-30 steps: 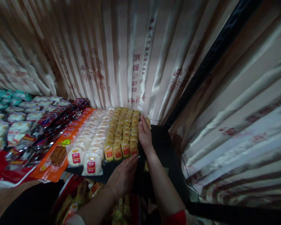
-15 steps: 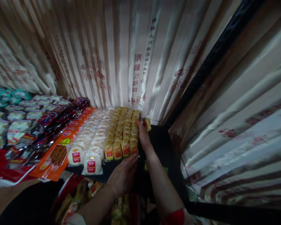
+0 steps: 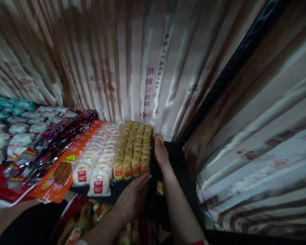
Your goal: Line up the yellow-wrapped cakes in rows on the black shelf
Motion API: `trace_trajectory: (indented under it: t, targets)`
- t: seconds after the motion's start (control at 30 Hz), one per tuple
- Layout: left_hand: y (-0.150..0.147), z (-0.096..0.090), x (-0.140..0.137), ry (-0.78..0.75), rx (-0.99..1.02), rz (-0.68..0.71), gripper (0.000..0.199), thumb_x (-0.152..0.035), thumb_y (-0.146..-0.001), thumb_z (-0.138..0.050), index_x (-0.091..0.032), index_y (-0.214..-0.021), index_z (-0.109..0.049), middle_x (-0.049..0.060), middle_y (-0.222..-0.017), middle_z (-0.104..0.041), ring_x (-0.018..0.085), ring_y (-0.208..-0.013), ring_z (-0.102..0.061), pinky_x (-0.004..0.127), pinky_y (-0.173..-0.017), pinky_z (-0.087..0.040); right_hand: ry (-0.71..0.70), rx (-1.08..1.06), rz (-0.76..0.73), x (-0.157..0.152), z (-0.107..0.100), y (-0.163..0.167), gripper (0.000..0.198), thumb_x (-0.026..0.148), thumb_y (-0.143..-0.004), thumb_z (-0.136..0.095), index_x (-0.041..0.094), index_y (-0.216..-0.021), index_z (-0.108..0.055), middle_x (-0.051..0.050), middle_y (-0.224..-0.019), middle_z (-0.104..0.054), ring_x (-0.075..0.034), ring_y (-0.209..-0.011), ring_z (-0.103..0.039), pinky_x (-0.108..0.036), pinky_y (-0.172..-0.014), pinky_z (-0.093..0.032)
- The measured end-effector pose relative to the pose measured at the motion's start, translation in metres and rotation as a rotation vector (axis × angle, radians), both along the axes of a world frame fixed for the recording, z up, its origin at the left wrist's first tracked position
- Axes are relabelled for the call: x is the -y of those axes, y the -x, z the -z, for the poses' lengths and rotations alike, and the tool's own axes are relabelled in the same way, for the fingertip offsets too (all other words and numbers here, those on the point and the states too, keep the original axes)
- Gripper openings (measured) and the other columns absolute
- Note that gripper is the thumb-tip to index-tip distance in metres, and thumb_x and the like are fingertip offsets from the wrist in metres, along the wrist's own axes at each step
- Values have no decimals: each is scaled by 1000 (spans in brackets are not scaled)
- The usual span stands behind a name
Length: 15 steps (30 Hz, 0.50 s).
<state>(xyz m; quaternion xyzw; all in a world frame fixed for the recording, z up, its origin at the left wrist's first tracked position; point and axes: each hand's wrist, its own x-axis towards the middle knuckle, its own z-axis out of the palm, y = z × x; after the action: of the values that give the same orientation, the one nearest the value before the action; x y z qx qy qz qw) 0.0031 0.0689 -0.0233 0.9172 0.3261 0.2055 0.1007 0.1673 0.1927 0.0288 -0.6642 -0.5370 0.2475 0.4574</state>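
Small yellow wrapped snack packs [image 3: 135, 146] stand in tight rows on a dark shelf board [image 3: 177, 163]. My left hand [image 3: 135, 190] lies with fingers stretched and together against the front right corner of those rows. To the right of the rows is my right hand [image 3: 161, 151], fingers extended toward the curtain and a small gap from the packs. A single yellow pack [image 3: 161, 136] shows just past its fingertips, partly hidden. Another loose yellow pack [image 3: 159, 188] lies on the board beside my right forearm.
Left of the yellow rows are white round packaged cakes [image 3: 99, 182], an orange snack bag [image 3: 62, 173], dark shiny packs [image 3: 53, 136] and green packs [image 3: 11, 105]. A printed curtain [image 3: 132, 61] hangs behind; a black post [image 3: 226, 75] slants up at right. Below sits an open bag of yellow packs [image 3: 85, 214].
My right hand has moved right, away from the side of the yellow rows. The loose pack by my right forearm shows more clearly. My left hand stays at the front corner.
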Motion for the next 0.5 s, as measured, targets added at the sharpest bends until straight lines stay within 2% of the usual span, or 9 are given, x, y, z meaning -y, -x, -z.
trace_trajectory:
  t: [0.1,0.17,0.27,0.37,0.5]
  targets:
    - [0,-2,0,-7,-1,15,63,1,-70,-38,-6,-133,-45,14,-142,-42,22,-138,-26,39,-110,-36,-2,16,-53,-15,-22,0,74,61,-91,-9,15,-134,-48,-7,-144,-43,-19,-137,-32,-37,-116,-18]
    - [0,-4,0,4,3,7,63,1,-71,-37,-7,-133,-44,14,-142,-42,21,-138,-26,39,-110,-36,2,72,-116,-29,-28,2,75,62,-90,-11,14,-133,-50,-8,-144,-43,-21,-138,-30,-39,-116,-17]
    - [0,-7,0,23,-16,1,62,-1,-73,-39,-7,-134,-44,14,-142,-42,22,-138,-28,39,-110,-36,51,134,-190,-43,-25,3,73,65,-89,-17,18,-127,-57,-8,-135,-53,-26,-133,-39,-44,-114,-24]
    - [0,-6,0,20,-43,4,60,-1,-74,-38,-5,-133,-44,14,-142,-43,23,-138,-28,40,-110,-37,62,151,-203,-46,-19,3,71,67,-88,-18,21,-122,-60,-8,-127,-59,-28,-127,-46,-46,-110,-30]
    - [-1,-2,0,8,-64,2,60,-2,-74,-40,-7,-134,-44,13,-144,-40,23,-138,-27,40,-111,-36,-12,123,-178,-49,-18,2,76,67,-88,-12,19,-125,-57,-7,-136,-53,-25,-133,-39,-44,-114,-25]
